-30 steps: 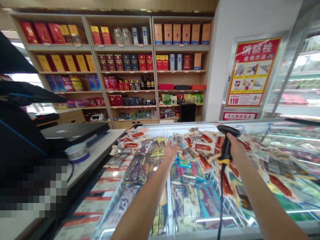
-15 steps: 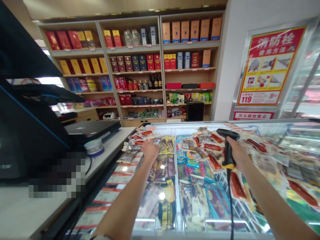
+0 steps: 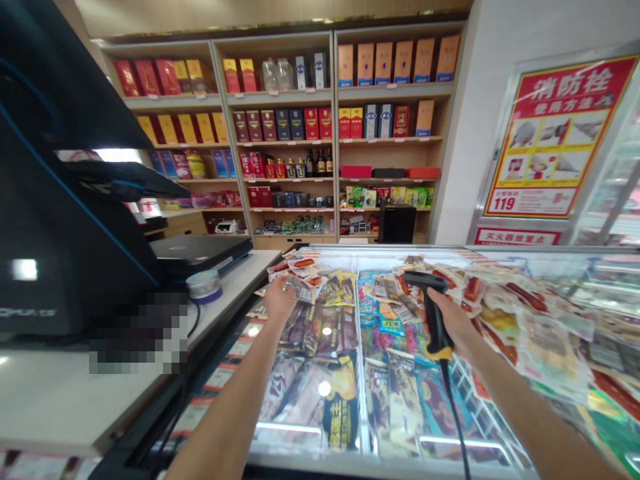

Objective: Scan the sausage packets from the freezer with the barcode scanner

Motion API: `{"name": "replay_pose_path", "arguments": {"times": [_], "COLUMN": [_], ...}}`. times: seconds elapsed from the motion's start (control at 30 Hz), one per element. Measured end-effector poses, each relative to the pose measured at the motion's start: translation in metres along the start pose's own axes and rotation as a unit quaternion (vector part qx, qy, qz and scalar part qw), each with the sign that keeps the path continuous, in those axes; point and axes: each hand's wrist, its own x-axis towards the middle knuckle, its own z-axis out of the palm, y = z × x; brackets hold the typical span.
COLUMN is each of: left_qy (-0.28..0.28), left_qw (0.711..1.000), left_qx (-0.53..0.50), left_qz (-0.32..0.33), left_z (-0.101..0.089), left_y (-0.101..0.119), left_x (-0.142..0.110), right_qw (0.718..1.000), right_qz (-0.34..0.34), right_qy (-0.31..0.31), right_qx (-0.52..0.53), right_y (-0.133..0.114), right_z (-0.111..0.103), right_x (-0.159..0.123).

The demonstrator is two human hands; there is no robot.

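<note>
My right hand (image 3: 456,321) is wrapped round the handle of a black and yellow barcode scanner (image 3: 436,320), whose head points left over the packets and whose cable hangs down. My left hand (image 3: 279,303) is closed at the edge of a small clear-and-grey food packet (image 3: 302,291), on the left side of the freezer top. Its fingertips are partly hidden. Just beyond it lie sealed sausage packets (image 3: 304,264). More sausage packets (image 3: 525,297) and other sealed food are spread right of the scanner. Wrapped ice creams (image 3: 345,390) show through the freezer's glass.
To the left, a white counter (image 3: 45,407) carries a black checkout machine (image 3: 75,253) with a flat scale plate (image 3: 205,248) and a roll of tape (image 3: 204,287). Shelves (image 3: 280,97) of boxed goods stand behind the freezer. A red fire-hydrant notice (image 3: 560,133) hangs at right.
My left hand has drawn left with the small food packet. The scanner in my right hand has shifted left and tilted. The view has turned slightly left.
</note>
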Motion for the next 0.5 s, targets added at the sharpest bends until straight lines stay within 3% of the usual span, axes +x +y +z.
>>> {"name": "replay_pose_path", "arguments": {"times": [0.23,0.4,0.5], "left_qy": [-0.106,-0.146,-0.142], "left_qw": [0.974,0.957,0.955], "left_qx": [-0.199,-0.251,-0.259], "left_qz": [-0.016,-0.018,-0.017], "left_z": [0.018,0.034,0.042], "left_y": [0.022,0.033,0.040], "left_x": [-0.020,-0.031,-0.038], "right_qw": [0.990,0.985,0.984], "right_qz": [0.043,0.049,0.041], "right_qy": [-0.135,-0.167,-0.176], "right_qx": [0.014,-0.009,-0.005], "right_y": [0.002,0.004,0.005], "right_z": [0.029,0.039,0.038], "right_x": [-0.027,-0.037,-0.037]}}
